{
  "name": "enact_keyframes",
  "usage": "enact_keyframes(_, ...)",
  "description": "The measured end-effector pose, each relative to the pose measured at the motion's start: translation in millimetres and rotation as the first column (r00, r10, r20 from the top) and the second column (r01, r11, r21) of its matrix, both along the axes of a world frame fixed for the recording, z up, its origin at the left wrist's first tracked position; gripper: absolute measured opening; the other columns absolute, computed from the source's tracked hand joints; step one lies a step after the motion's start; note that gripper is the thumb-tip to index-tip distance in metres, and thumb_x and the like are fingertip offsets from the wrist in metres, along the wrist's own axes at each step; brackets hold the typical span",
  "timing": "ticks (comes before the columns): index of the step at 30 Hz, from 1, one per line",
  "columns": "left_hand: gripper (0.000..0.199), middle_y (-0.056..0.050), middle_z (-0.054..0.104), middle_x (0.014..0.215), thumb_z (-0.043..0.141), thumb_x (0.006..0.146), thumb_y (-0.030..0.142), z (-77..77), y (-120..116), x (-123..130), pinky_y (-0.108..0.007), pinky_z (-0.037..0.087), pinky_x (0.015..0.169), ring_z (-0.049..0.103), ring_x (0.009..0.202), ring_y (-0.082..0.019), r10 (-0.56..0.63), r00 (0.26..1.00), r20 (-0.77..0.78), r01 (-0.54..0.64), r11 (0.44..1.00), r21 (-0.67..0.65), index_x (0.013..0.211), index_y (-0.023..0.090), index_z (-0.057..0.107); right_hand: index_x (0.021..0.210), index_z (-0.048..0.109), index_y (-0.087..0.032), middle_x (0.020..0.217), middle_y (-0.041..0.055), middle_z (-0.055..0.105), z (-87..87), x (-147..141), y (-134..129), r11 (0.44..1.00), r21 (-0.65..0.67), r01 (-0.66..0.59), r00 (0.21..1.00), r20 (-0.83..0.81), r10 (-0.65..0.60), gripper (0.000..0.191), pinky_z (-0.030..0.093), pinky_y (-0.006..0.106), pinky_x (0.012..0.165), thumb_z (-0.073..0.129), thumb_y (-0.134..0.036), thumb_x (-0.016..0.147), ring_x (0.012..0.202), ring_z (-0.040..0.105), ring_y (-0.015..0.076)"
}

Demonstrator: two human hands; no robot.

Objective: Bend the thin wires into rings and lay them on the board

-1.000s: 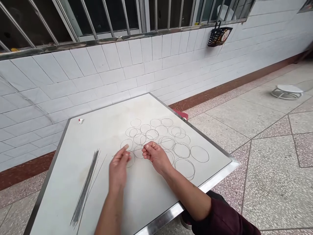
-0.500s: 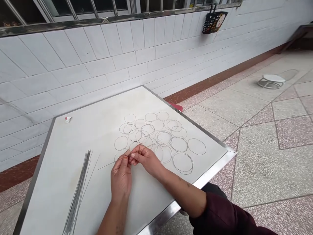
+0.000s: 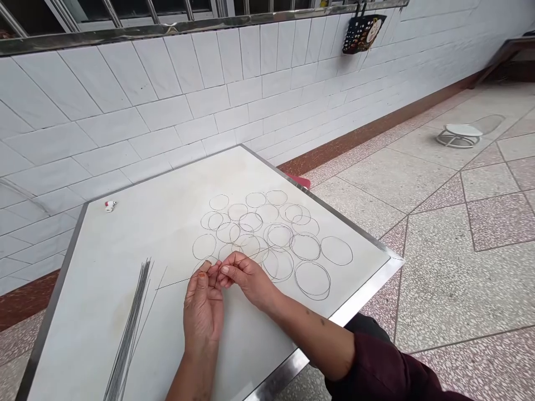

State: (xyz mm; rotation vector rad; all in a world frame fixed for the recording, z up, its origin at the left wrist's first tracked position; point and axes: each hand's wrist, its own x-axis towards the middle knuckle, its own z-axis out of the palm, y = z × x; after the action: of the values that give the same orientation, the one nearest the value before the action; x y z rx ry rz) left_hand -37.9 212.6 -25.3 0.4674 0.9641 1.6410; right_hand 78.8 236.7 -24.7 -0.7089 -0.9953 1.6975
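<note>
Wire [image 3: 173, 284], a single thin dark length, is pinched in front of the person at the table, its free end sticking out to the left just above the white top. The left hand [image 3: 204, 312] has its thumb and fingertips drawn together on it, the palm partly turned up. The right hand [image 3: 248, 281] meets it there, thumb pressed against the forefinger, gripping the same wire right beside the other fingertips. From where I'm standing, I can't tell where the far end goes once it passes behind the right fingers.

Beyond the hands and off to the right lie many thin rings [image 3: 291, 244], spread flat on the table [image 3: 167, 223], a good number overlapping and a few sitting apart. Over on the left, a bundle [image 3: 127, 328] of straight wires runs toward the near edge, with a couple of strays slanting out beside it. Near the far left corner sits something small [image 3: 110, 206], white and red, too little for me to make out.

That table stands close to a white tiled wall [image 3: 251, 72], where a dark patterned bag [image 3: 363, 33] hangs under the barred window. Well off to the right, a low white stool [image 3: 460, 135] rests on the speckled floor [image 3: 443, 278].
</note>
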Motion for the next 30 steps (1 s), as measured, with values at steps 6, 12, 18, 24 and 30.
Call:
enact_keyframes(6,0.027,-0.003,0.074,0.086,0.084,0.071,0.032,0.4,0.2,-0.9,-0.037,0.048,0.100,0.069,0.096,-0.018,0.018,0.998,0.068,-0.015,0.999,-0.035,0.092,0.021,0.073,0.084,0.058,-0.021,0.080,-0.0001,0.062,-3.6,1.1,-2.0,0.992,0.024,0.121,0.991,0.061,-0.122,0.028,0.047,0.034,0.081,0.067,-0.048,0.084,0.081,0.059,0.0167)
enact_keyframes(12,0.026,-0.007,0.074,0.097,0.081,0.074,0.034,0.6,-5.4,3.3,-0.039,0.047,0.101,0.068,0.099,-0.020,-0.036,0.999,0.036,0.036,0.999,-0.002,0.094,0.019,0.074,0.094,0.061,-0.024,0.095,0.0035,0.065,-8.9,-1.3,-7.3,0.976,-0.016,0.216,0.972,-0.088,-0.217,0.025,0.044,0.039,0.100,0.063,-0.048,0.089,0.100,0.060,0.0190)
enact_keyframes(18,0.031,-0.007,0.074,0.098,0.082,0.072,0.038,-1.0,-5.3,2.3,-0.038,0.048,0.099,0.067,0.099,-0.020,-0.028,0.999,0.039,0.028,1.000,-0.010,0.096,0.019,0.074,0.110,0.063,-0.025,0.095,0.0049,0.064,-6.4,-2.4,-9.5,0.977,0.002,0.215,0.966,-0.145,-0.212,0.035,0.045,0.042,0.103,0.060,-0.054,0.090,0.101,0.061,0.0205)
enact_keyframes(24,0.031,-0.001,0.072,0.081,0.079,0.076,0.039,3.0,-4.2,-2.0,-0.039,0.046,0.104,0.068,0.097,-0.019,0.017,0.988,0.154,-0.026,0.998,0.055,0.101,0.023,0.072,0.108,0.063,-0.025,0.094,0.0045,0.064,-6.5,-2.5,-10.2,0.985,-0.009,0.171,0.970,-0.174,-0.170,0.034,0.050,0.039,0.095,0.060,-0.053,0.091,0.094,0.062,0.0187)
enact_keyframes(30,0.030,0.005,0.064,0.067,0.080,0.076,0.037,9.5,-8.0,-1.4,-0.036,0.048,0.099,0.066,0.076,-0.013,-0.051,0.985,0.165,0.042,0.998,0.056,0.100,0.022,0.072,0.114,0.064,-0.026,0.092,0.0037,0.059,-4.1,-1.0,-11.4,0.985,-0.026,0.168,0.961,-0.218,-0.170,0.038,0.050,0.040,0.095,0.062,-0.055,0.088,0.093,0.061,0.0197)
